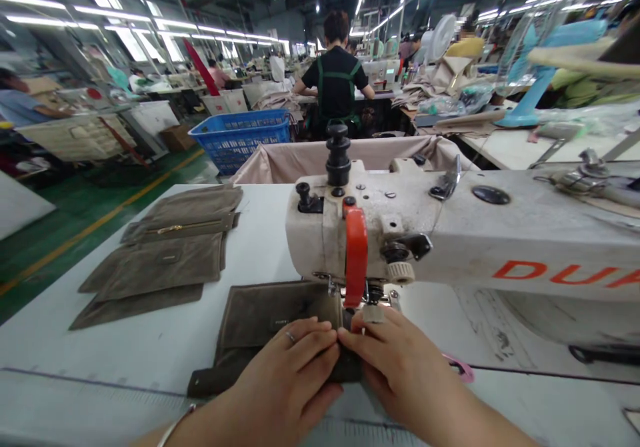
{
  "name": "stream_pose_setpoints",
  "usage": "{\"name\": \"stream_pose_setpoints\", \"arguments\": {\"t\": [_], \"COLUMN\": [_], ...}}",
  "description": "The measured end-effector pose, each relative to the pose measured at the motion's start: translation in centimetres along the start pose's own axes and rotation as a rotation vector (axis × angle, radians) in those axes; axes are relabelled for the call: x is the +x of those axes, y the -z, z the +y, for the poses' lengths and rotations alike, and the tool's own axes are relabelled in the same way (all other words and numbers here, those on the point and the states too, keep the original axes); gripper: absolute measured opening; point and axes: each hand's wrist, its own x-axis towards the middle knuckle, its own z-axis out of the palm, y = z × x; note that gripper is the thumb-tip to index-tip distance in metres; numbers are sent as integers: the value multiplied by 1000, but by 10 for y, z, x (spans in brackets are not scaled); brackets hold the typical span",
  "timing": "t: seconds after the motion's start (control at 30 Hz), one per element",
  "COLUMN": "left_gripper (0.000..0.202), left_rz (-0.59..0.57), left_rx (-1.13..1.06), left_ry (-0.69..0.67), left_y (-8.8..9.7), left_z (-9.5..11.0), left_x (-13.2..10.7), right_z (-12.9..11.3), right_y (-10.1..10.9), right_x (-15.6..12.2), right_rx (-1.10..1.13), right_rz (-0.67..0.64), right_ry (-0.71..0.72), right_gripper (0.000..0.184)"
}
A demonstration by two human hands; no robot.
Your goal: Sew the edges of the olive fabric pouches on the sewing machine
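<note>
A dark olive fabric piece (260, 314) lies flat on the white table under the head of a white sewing machine (450, 234) with a red guard (356, 254). My left hand (290, 374), a ring on one finger, lies on the fabric with its fingers together, pressing it down. My right hand (395, 367) presses the same fabric right below the needle area, its fingertips meeting those of the left hand. The needle itself is hidden behind the guard and my fingers.
A stack of similar olive pieces (165, 254), one with a zip, lies to the left on the table (75, 347). A cloth-lined bin (300, 157) and a blue crate (240, 137) stand beyond. A person in black (336, 74) works with their back to me.
</note>
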Motion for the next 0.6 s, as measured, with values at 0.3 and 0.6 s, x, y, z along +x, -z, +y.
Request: {"name": "stream_pose_setpoints", "arguments": {"t": [0.3, 0.6], "left_gripper": [24, 28], "left_rz": [16, -62], "left_rx": [-107, -113], "left_ry": [24, -3], "left_y": [-4, -5], "left_z": [-26, -54], "left_x": [15, 22], "right_z": [7, 4], "right_y": [-11, -8], "right_x": [1, 3], "right_rx": [-105, -83], "right_rz": [-18, 51], "right_ry": [-54, -93], "right_gripper": [37, 37]}}
